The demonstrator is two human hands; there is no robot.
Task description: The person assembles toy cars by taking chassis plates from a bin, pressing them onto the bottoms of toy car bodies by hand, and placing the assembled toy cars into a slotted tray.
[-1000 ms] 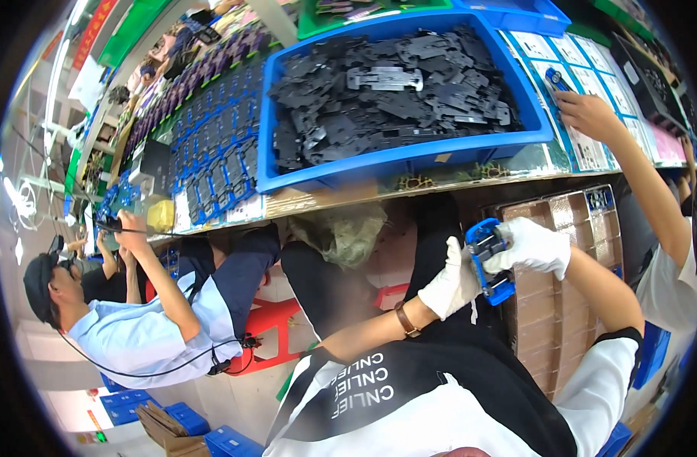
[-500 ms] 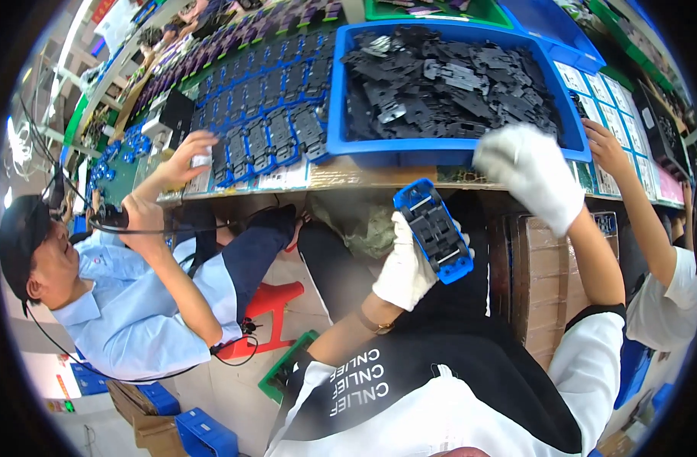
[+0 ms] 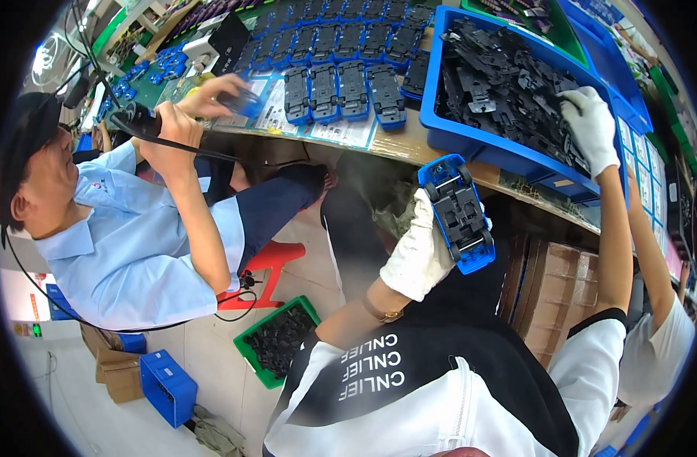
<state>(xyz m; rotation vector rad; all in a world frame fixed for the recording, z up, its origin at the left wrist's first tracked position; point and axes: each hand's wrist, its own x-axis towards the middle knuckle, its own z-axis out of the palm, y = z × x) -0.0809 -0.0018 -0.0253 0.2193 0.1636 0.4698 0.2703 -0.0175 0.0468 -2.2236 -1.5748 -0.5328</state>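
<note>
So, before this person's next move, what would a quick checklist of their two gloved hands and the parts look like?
1. Left hand holds the blue toy car: ok, gripped along one side.
2. Car's black underside faces the camera: ok.
3. Right hand is at the blue bin: ok, by the black parts.
4. Right hand grips a part: cannot tell.
5. Both hands on the car: not ok, only the left.

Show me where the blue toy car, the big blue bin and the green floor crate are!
Blue toy car (image 3: 459, 213), head view: middle of its black underside.
Big blue bin (image 3: 508, 161), head view: its front wall.
Green floor crate (image 3: 252, 360), head view: its left rim.
</note>
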